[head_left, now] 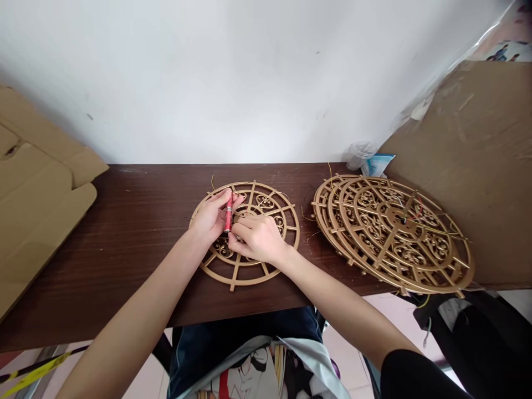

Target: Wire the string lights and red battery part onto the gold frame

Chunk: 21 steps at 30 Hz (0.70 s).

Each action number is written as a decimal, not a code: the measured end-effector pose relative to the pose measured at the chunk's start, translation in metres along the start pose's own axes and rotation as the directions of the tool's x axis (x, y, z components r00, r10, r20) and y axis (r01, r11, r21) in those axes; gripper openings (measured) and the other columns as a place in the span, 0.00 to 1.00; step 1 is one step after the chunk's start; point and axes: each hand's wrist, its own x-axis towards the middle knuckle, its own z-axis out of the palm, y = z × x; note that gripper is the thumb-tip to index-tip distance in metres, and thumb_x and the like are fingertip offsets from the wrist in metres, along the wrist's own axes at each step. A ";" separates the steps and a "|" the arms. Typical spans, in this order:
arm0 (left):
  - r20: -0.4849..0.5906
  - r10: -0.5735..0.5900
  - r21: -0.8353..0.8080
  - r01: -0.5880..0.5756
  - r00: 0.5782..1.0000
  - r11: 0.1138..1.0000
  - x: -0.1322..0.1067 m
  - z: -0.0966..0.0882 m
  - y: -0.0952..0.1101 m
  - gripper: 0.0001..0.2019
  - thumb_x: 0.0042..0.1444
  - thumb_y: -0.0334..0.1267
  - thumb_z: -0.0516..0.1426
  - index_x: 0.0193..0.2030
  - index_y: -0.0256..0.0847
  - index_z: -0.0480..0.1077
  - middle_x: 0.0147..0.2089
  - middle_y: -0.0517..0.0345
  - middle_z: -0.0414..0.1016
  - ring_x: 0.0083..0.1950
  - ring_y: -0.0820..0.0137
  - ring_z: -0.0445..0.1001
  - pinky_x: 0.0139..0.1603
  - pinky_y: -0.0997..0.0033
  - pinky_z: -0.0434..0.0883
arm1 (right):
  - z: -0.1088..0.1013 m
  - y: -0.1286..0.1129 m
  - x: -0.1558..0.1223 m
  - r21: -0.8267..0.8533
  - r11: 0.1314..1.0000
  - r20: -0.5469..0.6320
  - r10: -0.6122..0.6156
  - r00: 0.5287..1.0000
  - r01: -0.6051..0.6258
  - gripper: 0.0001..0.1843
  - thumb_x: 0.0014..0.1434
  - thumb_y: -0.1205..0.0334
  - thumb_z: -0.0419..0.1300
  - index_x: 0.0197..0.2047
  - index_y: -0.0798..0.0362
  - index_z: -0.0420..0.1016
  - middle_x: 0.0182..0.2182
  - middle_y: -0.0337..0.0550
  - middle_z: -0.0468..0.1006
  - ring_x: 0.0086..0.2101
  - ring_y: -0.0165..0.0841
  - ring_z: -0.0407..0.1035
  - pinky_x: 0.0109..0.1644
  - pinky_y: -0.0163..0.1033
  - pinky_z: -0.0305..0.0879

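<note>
A round gold openwork frame [235, 271] with scroll ornaments and spokes lies flat on the dark wooden table. Over its left part, my left hand [211, 213] is closed around a slim red tube [228, 215] with silvery bands, held roughly upright in view. My right hand [258, 237] is curled over the middle of the frame, close to the tube's lower end. Its thumb and fingers are pinched together, and what they hold, if anything, is hidden. Thin wires, one of them yellow [213, 182], stick out around the frame. My hands cover much of the frame's centre.
Several similar gold frames [384, 260] with loose coloured wires are stacked at the right, overhanging the table's [137, 233] front edge. Behind them stand a clear plastic cup [359, 155] and a blue-white packet [378, 164]. Cardboard [37, 188] leans at the left; a brown board [486, 166] stands right.
</note>
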 end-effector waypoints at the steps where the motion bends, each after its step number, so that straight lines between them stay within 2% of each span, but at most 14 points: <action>1: -0.001 0.003 -0.003 -0.003 1.000 1.000 0.000 0.000 0.000 0.10 0.60 0.22 0.56 0.29 0.30 0.74 0.26 0.56 0.75 0.32 0.76 0.78 0.44 0.79 0.79 | 0.000 0.000 0.000 0.002 1.000 -0.017 -0.003 1.000 0.003 0.16 0.59 0.65 0.52 0.20 0.54 0.65 0.17 0.35 0.68 0.21 0.26 0.59 0.27 0.35 0.48; 14: -0.011 -0.001 0.010 0.001 1.000 1.000 -0.001 0.002 0.001 0.11 0.61 0.23 0.54 0.28 0.30 0.72 0.26 0.56 0.74 0.31 0.76 0.78 0.41 0.80 0.78 | -0.003 -0.001 0.002 -0.022 0.998 -0.005 0.067 0.998 -0.067 0.14 0.57 0.64 0.52 0.20 0.53 0.65 0.18 0.36 0.69 0.21 0.27 0.62 0.27 0.35 0.51; 21: -0.014 -0.037 0.067 0.038 0.999 0.997 -0.009 0.008 0.005 0.13 0.64 0.24 0.51 0.28 0.32 0.69 0.25 0.57 0.73 0.27 0.78 0.76 0.31 0.82 0.76 | -0.005 0.002 0.002 -0.015 0.997 -0.142 0.077 0.987 -0.080 0.13 0.56 0.65 0.52 0.20 0.53 0.64 0.17 0.35 0.68 0.20 0.26 0.58 0.26 0.34 0.51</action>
